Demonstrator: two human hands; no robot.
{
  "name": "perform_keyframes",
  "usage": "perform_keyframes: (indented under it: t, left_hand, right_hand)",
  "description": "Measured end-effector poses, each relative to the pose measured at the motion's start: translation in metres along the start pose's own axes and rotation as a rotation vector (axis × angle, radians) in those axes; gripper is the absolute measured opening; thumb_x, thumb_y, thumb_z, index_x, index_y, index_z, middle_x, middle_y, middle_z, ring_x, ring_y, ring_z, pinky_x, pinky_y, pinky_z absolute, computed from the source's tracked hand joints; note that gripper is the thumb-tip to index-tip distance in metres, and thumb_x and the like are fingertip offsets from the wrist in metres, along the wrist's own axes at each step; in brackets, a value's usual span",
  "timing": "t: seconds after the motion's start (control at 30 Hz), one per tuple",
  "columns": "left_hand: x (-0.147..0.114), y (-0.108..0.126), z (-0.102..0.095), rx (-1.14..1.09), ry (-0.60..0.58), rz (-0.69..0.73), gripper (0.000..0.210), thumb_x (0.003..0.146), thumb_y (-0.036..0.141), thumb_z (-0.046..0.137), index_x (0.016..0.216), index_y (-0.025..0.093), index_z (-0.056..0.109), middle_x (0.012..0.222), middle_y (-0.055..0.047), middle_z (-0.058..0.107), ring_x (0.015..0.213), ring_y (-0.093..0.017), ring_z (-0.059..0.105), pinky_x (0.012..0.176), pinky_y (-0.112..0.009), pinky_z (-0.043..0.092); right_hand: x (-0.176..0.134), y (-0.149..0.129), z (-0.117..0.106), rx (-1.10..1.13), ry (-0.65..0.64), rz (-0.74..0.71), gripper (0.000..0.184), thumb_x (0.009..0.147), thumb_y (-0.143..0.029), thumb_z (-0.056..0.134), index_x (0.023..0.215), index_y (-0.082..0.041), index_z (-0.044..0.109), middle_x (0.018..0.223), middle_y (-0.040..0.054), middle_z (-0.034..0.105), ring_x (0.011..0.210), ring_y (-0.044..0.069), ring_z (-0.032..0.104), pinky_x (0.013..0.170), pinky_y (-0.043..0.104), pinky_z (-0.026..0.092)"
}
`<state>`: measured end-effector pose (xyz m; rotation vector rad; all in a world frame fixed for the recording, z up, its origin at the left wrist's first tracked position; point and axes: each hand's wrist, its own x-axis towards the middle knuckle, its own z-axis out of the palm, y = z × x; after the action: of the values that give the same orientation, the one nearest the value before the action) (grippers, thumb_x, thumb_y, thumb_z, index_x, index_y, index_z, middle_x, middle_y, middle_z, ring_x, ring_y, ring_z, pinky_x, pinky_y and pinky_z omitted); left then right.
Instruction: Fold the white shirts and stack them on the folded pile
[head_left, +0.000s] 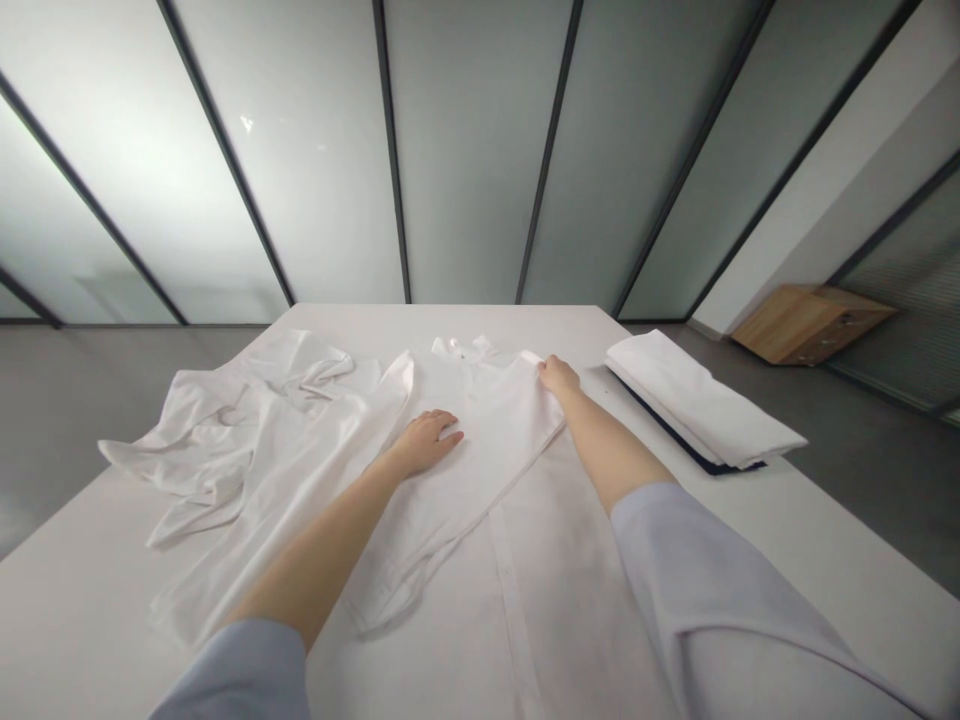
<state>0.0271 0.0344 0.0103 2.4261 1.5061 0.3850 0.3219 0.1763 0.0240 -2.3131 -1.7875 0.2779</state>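
Observation:
A white collared shirt (517,570) lies front up on the table, its collar (469,348) at the far end and its button strip running toward me. One sleeve (457,500) crosses the front diagonally, down to the lower left. My left hand (429,442) rests flat on the upper part of the shirt, fingers stretched out. At the right shoulder, my right hand (559,376) is closed on the shirt's edge, with thumb and fingers pinching the fabric. The fingertips of that hand are partly hidden.
Rumpled white cloth (247,420) lies to the left, close to the shirt. A folded white stack (697,395) sits on a dark flat piece (675,432) near the right table edge. The white table (832,540) stands before frosted glass panels (465,150). A wooden cabinet (806,320) is beyond.

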Motion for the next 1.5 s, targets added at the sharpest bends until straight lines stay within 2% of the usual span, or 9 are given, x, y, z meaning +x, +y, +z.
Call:
perform_keyframes:
  t: [0.13,0.3,0.43,0.57,0.7,0.8,0.97,1.2,1.5]
  left_hand:
    - [-0.003,0.001,0.004,0.064,-0.054,-0.048,0.054,0.093,0.049,0.036,0.137,0.018,0.048,0.148,-0.011,0.043,0.137,-0.023,0.037,0.112,-0.036,0.027]
    - [-0.006,0.001,0.013,0.201,-0.087,-0.151,0.061,0.093,0.056,0.032,0.146,0.026,0.035,0.158,-0.01,0.022,0.145,-0.032,0.015,0.114,-0.054,0.016]
    - [-0.001,0.0,0.014,0.237,-0.089,-0.154,0.063,0.093,0.057,0.028,0.147,0.026,0.033,0.158,-0.011,0.021,0.145,-0.033,0.015,0.113,-0.056,0.016]
    - [0.006,0.001,0.013,0.259,-0.069,-0.145,0.062,0.093,0.056,0.029,0.146,0.025,0.033,0.157,-0.012,0.024,0.144,-0.033,0.019,0.112,-0.054,0.018]
    - [0.004,0.006,0.009,0.289,0.025,-0.168,0.058,0.092,0.057,0.035,0.138,0.023,0.044,0.151,-0.013,0.037,0.138,-0.031,0.034,0.109,-0.046,0.027]
    - [-0.007,0.009,0.003,0.311,0.032,-0.234,0.056,0.091,0.056,0.036,0.131,0.019,0.049,0.143,-0.015,0.045,0.13,-0.031,0.043,0.104,-0.044,0.034]
    - [-0.028,-0.003,-0.003,0.298,-0.004,-0.324,0.058,0.089,0.056,0.038,0.133,0.019,0.047,0.146,-0.015,0.042,0.134,-0.031,0.038,0.106,-0.042,0.033]
    - [-0.041,-0.023,0.003,0.229,0.062,-0.266,0.056,0.09,0.047,0.042,0.135,0.016,0.047,0.148,-0.013,0.042,0.139,-0.025,0.035,0.113,-0.036,0.028]
    - [-0.043,-0.018,-0.001,0.203,0.047,-0.272,0.056,0.09,0.046,0.042,0.137,0.015,0.047,0.149,-0.012,0.04,0.139,-0.025,0.034,0.114,-0.034,0.026]
  right_hand:
    - [-0.005,0.0,-0.006,0.0,0.055,0.012,0.045,0.097,-0.036,0.033,0.13,-0.009,0.047,0.128,0.0215,0.055,0.117,0.029,0.054,0.093,0.039,0.042]
    - [-0.046,0.004,-0.013,-0.095,0.172,-0.221,0.049,0.095,-0.041,0.038,0.136,-0.015,0.044,0.137,0.0188,0.048,0.124,0.031,0.046,0.101,0.044,0.035]
    - [-0.105,0.017,0.001,-0.163,0.078,-0.419,0.055,0.094,-0.052,0.038,0.139,-0.021,0.043,0.146,0.0146,0.041,0.136,0.032,0.033,0.109,0.047,0.025]
    - [-0.147,0.029,0.021,-0.174,-0.079,-0.37,0.068,0.092,-0.063,0.029,0.148,-0.024,0.032,0.156,0.0135,0.025,0.143,0.036,0.018,0.111,0.056,0.015]
    - [-0.155,0.031,0.025,-0.168,-0.127,-0.353,0.069,0.093,-0.064,0.026,0.15,-0.025,0.028,0.159,0.0117,0.018,0.144,0.034,0.014,0.112,0.055,0.013]
    - [-0.154,0.03,0.022,-0.164,-0.123,-0.354,0.069,0.093,-0.062,0.027,0.15,-0.024,0.028,0.158,0.0127,0.019,0.144,0.034,0.014,0.112,0.054,0.014]
    - [-0.155,0.031,0.023,-0.155,-0.084,-0.367,0.065,0.094,-0.06,0.029,0.148,-0.025,0.032,0.157,0.0117,0.023,0.144,0.032,0.018,0.112,0.051,0.016]
    - [-0.151,0.039,0.026,-0.094,0.005,-0.421,0.046,0.092,-0.05,0.044,0.132,-0.029,0.053,0.146,0.0073,0.042,0.138,0.027,0.031,0.109,0.042,0.026]
    - [-0.157,0.037,0.02,-0.032,0.147,-0.437,0.029,0.091,-0.032,0.047,0.11,-0.02,0.065,0.115,0.0095,0.06,0.112,0.023,0.05,0.095,0.033,0.035]
